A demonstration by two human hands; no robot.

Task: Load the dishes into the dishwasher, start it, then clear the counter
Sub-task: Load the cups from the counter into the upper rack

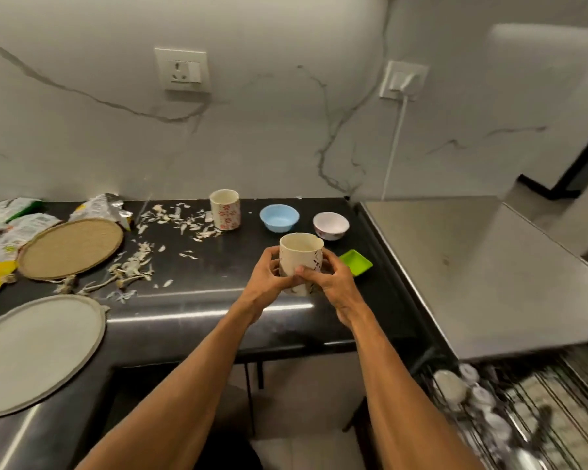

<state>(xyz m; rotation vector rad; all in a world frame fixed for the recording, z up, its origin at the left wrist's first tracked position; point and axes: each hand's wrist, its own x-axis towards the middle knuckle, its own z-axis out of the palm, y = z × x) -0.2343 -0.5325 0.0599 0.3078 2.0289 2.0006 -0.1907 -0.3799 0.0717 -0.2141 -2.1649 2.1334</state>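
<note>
Both hands hold a cream mug [299, 254] with dark markings above the black counter [201, 286]. My left hand [269, 273] wraps its left side and my right hand [326, 276] grips its right side. Behind it stand a second cream mug with red flowers [224, 209], a light blue bowl [279, 217] and a white patterned bowl [330, 225]. A small green square dish [356, 262] lies just right of my right hand. The dishwasher's steel top [489, 266] is on the right, with its pulled-out rack [510, 408] holding white dishes, blurred.
Garlic peels and stems [157, 239] litter the counter's middle. A round woven mat [70, 247], a grey round plate [31, 354] and crumpled food wrappers [11, 225] lie at the left. A white plug and cord [401, 86] run down the marble wall.
</note>
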